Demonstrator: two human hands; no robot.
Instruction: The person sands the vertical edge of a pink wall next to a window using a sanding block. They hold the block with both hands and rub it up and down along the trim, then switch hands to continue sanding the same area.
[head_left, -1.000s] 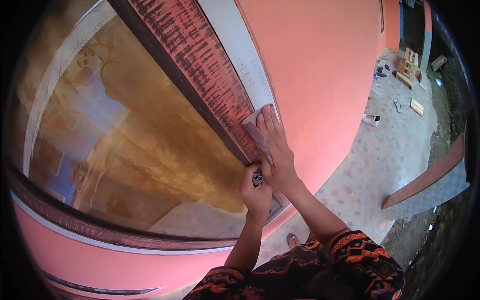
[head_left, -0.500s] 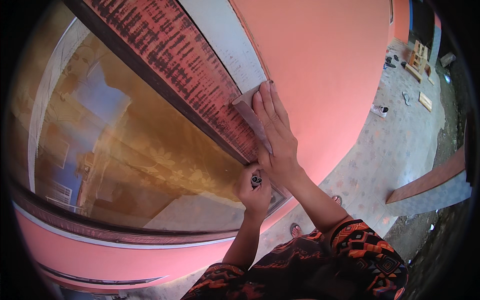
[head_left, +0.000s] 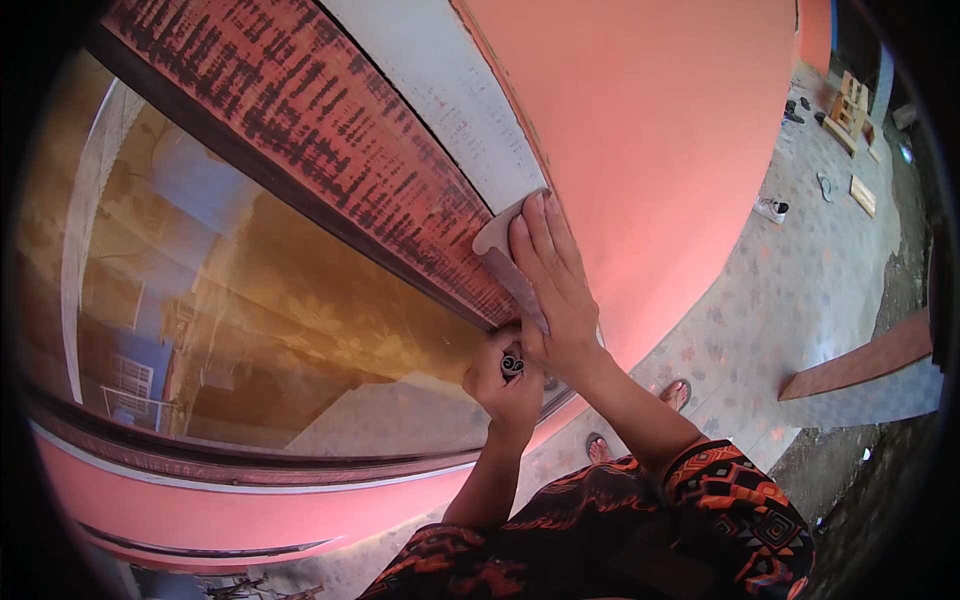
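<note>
My right hand [head_left: 558, 285] lies flat with its fingers together on a sheet of sandpaper [head_left: 500, 257], pressing it over the edge of a wooden window frame [head_left: 330, 130]. The sheet's near-left edge curls up off the wood. Reddish paint on the frame is streaked with dark worn patches. Just left of the right wrist, my left hand [head_left: 505, 390] is closed in a fist around a dark rolled sheet [head_left: 512, 364], whose two curled ends show at the top. The fist is close to the lower corner of the frame, beside the glass.
A reflective window pane [head_left: 300, 320] fills the left side. White trim [head_left: 430, 80] and an orange-pink wall [head_left: 640, 120] border the frame. On the tiled floor [head_left: 740, 310] are sandals, a shoe [head_left: 770, 209] and a wooden stand [head_left: 848, 112]. A post [head_left: 860, 370] stands at right.
My right hand and the sandpaper have slid a little toward me along the frame, and more of the sheet's curled edge shows. The left hand keeps its grip, and the view has shifted slightly.
</note>
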